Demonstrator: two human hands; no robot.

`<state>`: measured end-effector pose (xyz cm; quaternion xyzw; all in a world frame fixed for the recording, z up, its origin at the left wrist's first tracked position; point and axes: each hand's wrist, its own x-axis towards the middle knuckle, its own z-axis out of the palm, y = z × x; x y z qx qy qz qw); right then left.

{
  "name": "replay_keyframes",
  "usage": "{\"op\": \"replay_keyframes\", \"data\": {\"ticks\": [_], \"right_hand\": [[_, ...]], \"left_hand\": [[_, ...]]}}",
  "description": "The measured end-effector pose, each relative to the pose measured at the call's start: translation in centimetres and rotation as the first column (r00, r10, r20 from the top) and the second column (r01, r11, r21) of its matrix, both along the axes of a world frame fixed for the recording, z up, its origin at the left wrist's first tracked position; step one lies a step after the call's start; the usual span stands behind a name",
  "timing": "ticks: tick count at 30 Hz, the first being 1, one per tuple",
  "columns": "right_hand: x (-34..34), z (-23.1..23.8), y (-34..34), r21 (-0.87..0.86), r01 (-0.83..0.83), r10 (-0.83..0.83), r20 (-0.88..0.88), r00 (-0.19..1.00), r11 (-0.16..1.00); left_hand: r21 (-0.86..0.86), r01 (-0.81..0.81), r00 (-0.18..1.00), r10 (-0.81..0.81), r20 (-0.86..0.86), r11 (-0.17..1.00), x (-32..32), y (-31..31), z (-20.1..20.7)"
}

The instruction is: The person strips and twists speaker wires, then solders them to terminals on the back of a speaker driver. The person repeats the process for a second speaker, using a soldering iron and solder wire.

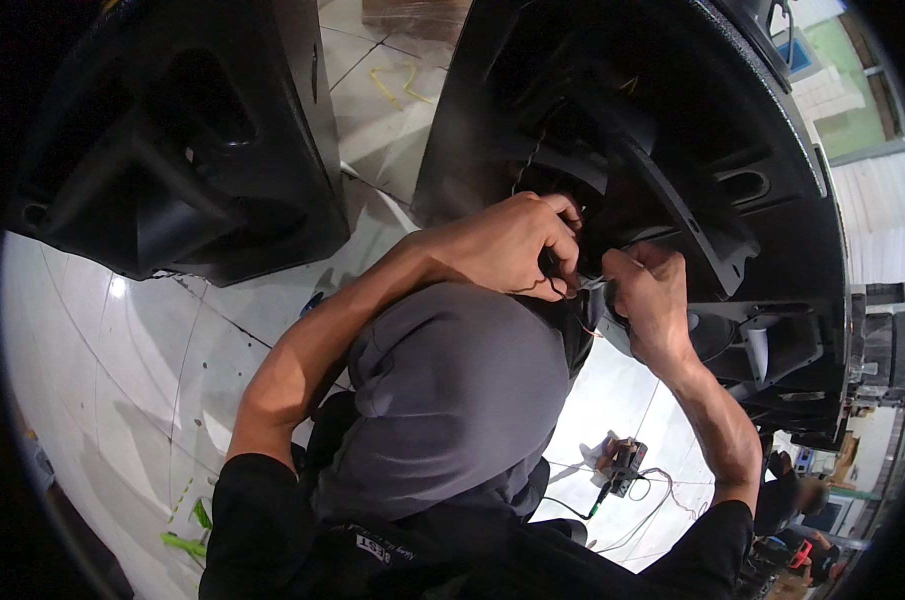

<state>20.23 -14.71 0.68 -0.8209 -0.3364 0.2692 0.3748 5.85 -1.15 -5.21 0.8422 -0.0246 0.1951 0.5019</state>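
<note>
My left hand [523, 250] is bent at the wrist, its fingers curled in a pinch around a thin dark wire. Just to its right, my right hand [653, 295] is closed, thumb and forefinger meeting on the end of a thin wire [585, 286] that spans the small gap between the hands. Both are held at the open side of a large black speaker cabinet [793, 250]. A twisted wire [529, 165] runs up from behind my left hand into the cabinet's dark inside. The wire ends are too small to make out.
Another black speaker cabinet [318, 130] stands at the left on white floor tiles [143, 350]. Rounded grey cloth [463, 390] fills the space between my forearms. A small dark box with cables [623, 465] lies on the floor at the right. Other people [798, 500] are at the far right.
</note>
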Motion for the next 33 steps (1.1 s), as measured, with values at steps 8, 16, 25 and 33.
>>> {"op": "replay_keyframes", "data": {"ticks": [8,16,25,33], "right_hand": [[0.1,1.5,-0.2,-0.035,-0.082,0.076,-0.16,0.984,0.996],[3.9,1.0,-2.6,0.025,-0.416,0.41,0.116,0.904,0.909],[4.6,-0.9,-2.7,0.107,-0.616,0.545,0.364,0.755,0.781],[4.9,-2.2,-2.3,0.075,-0.73,0.562,0.587,0.583,0.679]], "left_hand": [[0.027,-0.002,1.0,0.003,-0.029,1.0,-0.2,0.1,0.1],[-0.03,-0.028,0.999,0.029,0.036,0.999,-0.1,-0.3,0.3],[-0.027,-0.039,0.998,0.038,-0.04,0.999,-0.2,-0.2,0.2],[-0.008,-0.036,0.999,0.036,-0.03,0.999,-0.1,-0.2,0.0]]}}
